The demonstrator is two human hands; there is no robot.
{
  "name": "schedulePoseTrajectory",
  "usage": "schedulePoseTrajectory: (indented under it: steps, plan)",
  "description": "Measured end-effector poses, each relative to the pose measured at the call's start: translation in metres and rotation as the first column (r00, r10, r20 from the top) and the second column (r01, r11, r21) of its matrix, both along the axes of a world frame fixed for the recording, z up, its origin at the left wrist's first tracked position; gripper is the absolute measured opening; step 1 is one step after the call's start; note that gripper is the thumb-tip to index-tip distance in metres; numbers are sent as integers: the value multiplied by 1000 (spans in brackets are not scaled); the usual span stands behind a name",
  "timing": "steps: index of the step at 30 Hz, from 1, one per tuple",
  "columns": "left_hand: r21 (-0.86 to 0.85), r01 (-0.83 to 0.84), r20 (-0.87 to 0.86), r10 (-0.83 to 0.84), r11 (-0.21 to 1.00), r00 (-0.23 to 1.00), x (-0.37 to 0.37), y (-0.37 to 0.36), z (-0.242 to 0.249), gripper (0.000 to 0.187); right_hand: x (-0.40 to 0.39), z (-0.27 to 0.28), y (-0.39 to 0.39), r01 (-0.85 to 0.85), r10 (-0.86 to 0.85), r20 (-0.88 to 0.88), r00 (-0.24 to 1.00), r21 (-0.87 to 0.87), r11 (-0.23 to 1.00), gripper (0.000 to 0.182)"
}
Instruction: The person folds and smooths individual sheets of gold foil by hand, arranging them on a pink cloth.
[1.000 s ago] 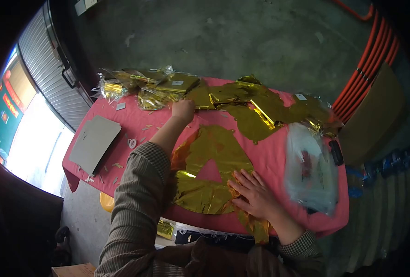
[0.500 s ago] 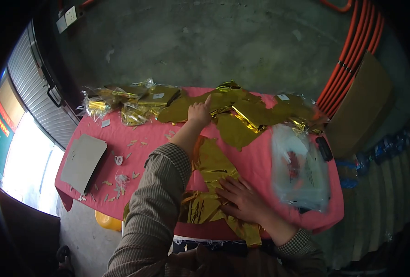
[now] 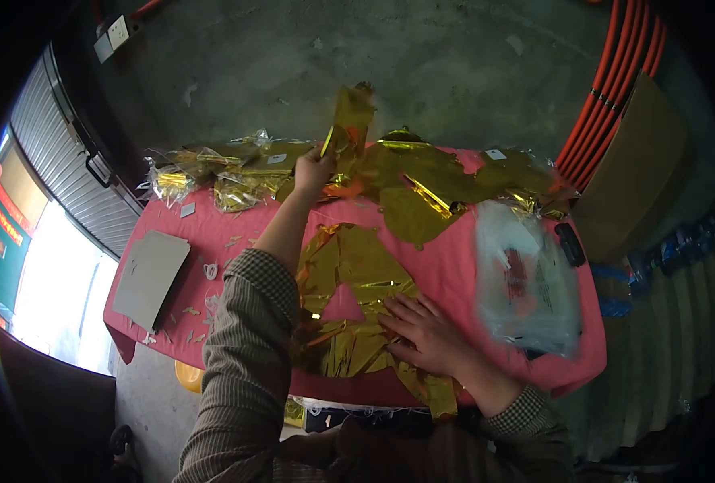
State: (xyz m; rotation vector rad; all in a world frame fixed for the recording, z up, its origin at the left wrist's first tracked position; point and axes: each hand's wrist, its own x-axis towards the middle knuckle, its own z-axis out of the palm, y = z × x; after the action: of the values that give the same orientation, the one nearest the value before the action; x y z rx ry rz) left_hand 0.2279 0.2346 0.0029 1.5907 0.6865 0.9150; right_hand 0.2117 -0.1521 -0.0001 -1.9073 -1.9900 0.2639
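Overhead, a gold foil piece (image 3: 348, 121) is pinched and lifted by the left hand (image 3: 312, 171) beyond the foil pile (image 3: 422, 173), while another foil shape (image 3: 349, 306), unfinished, is pressed flat under the open right hand (image 3: 426, 338).

1. Gold foil sheet (image 3: 357, 278): thin metallic film, mirror-glossy, creased.
2. Lifted foil piece (image 3: 348, 121), pinched by left hand (image 3: 313, 173): same glossy film, crumpled.
3. Tablecloth (image 3: 454, 266): pink cloth, matt.
4. Cardboard sheet (image 3: 150, 278): grey paperboard, matt, smooth.
5. Plastic bag (image 3: 526, 282): clear film, shiny, wrinkled.
6. Sleeve (image 3: 245, 362): woven cloth, fine check, matt.
7. Wall (image 3: 422, 56): bare concrete, rough, dull.
8. Right hand (image 3: 426, 334) rests flat on the glossy foil.
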Motion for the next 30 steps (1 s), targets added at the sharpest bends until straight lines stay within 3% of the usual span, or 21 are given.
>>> schedulePoseTrajectory:
  steps: [1, 2, 3, 5, 6, 7, 9, 10, 12, 13, 15, 17, 18, 19, 20, 21, 23, 25, 27, 29, 30]
  plan:
    - [99, -55, 60, 49, 994, 997, -8, -4, 10, 19, 0, -1, 0, 1, -1, 7, 1000, 1, 1000, 52]
    - [-10, -15, 109, 16, 1000, 994, -18, -16, 30, 16, 0, -1, -1, -2, 2, -2, 1000, 5, 1000, 52]
    - [-4, -18, 103, 18, 1000, 995, -26, -24, 46, 16, 0, -2, -1, -1, 1, 5, 1000, 14, 1000, 52]
    - [112, -58, 103, 46, 992, 994, -36, -32, 63, 17, 0, -3, -1, -5, 5, 8, 1000, 26, 1000, 52]
    - [344, -63, 189, -3, 937, 982, -37, -26, 66, 16, -1, -3, -1, -1, 1, 9, 1000, 30, 1000, 52]
    - [347, -63, 185, -3, 936, 983, -43, -33, 77, 16, -1, -3, -1, 4, -5, 10, 1000, 32, 999, 52]
    - [246, 80, -54, -68, 966, 996, -61, -57, 120, 24, -1, -3, -2, 9, -9, -1, 1000, 49, 999, 51]
    - [245, 78, -61, -65, 966, 996, -66, -70, 134, 24, -1, -4, -2, 14, -13, -11, 1000, 63, 998, 51]
    - [168, 215, 190, -245, 962, 951, -75, -98, 158, 44, -1, -6, -1, 23, -18, -68, 998, 72, 997, 51]
    - [166, 214, 183, -243, 963, 952, -83, -109, 168, 44, 0, -7, -1, 35, -25, -117, 993, 80, 996, 51]
    - [52, 452, 225, -451, 891, 864, -99, -128, 178, 63, 1, -7, 0, 41, -21, -151, 988, 128, 991, 48]
    - [-12, 457, 226, -442, 890, 868, -107, -136, 163, 66, 4, -4, 0, 109, -46, -240, 970, 255, 961, 43]
    - [-76, 423, 156, -408, 903, 900, -111, -137, 148, 68, 11, -21, 5, 129, -35, -232, 972, 405, 905, 37]
    - [-136, 382, 81, -374, 914, 924, -115, -136, 132, 69, 11, -20, 3, 135, -38, -238, 970, 405, 904, 37]
    - [-172, 349, -40, -360, 921, 932, -118, -132, 112, 77, 11, -18, 2, 234, -79, -360, 930, 411, 881, 36]
    - [-181, 346, -48, -360, 921, 932, -123, -135, 93, 77, 11, -18, 1, 331, -113, -478, 871, 401, 854, 35]
    - [-176, 329, -237, -365, 928, 900, -135, -141, 56, 87, 17, -17, 4, 321, -96, -529, 843, 351, 880, 35]
    - [-135, 354, -286, -379, 925, 880, -147, -137, 12, 94, 14, -11, 7, 494, -150, -730, 666, 282, 823, 35]
    - [-87, 378, -329, -385, 922, 862, -160, -148, 1, 100, 16, -11, 5, 454, -124, -679, 723, 332, 827, 37]
    - [232, 399, -601, -192, 887, 776, -174, -175, 21, 97, 8, 0, 5, 298, -22, -520, 854, 455, 839, 40]
    - [101, 403, -610, -263, 910, 748, -177, -186, 37, 103, 6, 4, 3, 194, 48, -488, 872, 433, 880, 46]
